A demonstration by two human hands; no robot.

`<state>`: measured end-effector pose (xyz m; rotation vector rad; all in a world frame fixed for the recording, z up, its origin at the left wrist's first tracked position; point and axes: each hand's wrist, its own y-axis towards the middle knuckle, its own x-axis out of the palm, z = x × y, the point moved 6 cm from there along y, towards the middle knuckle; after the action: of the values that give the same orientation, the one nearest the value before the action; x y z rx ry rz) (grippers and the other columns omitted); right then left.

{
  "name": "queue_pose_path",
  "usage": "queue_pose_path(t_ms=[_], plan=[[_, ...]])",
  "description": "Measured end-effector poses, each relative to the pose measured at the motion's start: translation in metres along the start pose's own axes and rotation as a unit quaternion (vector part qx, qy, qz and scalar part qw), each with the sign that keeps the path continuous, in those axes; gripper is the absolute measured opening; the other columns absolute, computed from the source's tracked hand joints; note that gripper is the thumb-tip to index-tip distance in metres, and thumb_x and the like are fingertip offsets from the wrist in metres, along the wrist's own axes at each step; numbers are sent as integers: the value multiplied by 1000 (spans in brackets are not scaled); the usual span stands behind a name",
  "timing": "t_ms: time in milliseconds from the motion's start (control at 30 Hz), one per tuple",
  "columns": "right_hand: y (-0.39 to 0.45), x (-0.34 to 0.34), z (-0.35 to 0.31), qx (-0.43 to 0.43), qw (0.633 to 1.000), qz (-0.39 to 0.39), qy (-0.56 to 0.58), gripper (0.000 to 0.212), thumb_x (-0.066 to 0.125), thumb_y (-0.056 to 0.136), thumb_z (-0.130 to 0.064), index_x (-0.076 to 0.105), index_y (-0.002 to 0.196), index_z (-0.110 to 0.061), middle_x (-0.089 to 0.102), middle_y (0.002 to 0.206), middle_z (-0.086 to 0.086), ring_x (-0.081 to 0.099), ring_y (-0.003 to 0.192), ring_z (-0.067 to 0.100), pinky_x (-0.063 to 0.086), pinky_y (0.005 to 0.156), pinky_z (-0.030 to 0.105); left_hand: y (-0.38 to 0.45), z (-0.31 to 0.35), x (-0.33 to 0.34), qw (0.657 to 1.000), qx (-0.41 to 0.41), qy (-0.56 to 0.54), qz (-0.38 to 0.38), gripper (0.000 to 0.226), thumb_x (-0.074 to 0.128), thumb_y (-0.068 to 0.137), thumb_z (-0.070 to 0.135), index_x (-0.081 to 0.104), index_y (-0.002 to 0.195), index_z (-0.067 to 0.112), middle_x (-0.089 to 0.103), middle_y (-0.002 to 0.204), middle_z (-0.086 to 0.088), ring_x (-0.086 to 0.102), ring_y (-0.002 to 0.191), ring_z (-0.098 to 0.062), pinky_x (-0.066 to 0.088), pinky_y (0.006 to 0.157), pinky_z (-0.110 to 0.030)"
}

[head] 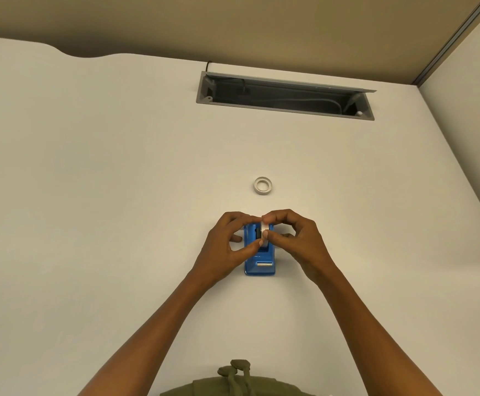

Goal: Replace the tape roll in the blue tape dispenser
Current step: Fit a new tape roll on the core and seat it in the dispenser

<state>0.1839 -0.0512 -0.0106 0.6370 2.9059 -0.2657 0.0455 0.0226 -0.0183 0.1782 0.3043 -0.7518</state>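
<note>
A blue tape dispenser [260,262] stands on the white desk, its metal cutter end facing me. A white tape roll [265,234] stands on edge in the dispenser's well, on a black hub. My left hand [227,244] pinches the roll from the left with thumb and fingers. My right hand [298,238] pinches it from the right and over the top. A second white tape roll [262,185] lies flat on the desk, a short way beyond the dispenser and apart from both hands.
A grey open cable tray [286,95] is sunk into the desk at the back. A beige partition wall [233,24] rises behind the desk. The desk [90,195] continues to a side section on the right. An olive-green garment with a knot [237,375] shows at the bottom edge.
</note>
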Motion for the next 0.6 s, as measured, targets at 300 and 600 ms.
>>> queue_pose_path(t_ms=[300,600], plan=[[6,-1,0,24,999,48,1,8,72,79,-20,72,85,-15,72,89,-2,65,91,12,52,83,24,0,-2,0,1000,-17,2,8,40,70,80,23,58,117,25,50,115,5,54,99,-8,47,76,-5],[5,-2,-5,25,999,-10,-30,20,79,71,-17,69,88,-23,71,96,-1,64,93,8,56,71,17,0,-3,0,1000,-19,-2,6,40,70,80,22,59,118,21,50,114,5,53,98,-6,48,76,-5]])
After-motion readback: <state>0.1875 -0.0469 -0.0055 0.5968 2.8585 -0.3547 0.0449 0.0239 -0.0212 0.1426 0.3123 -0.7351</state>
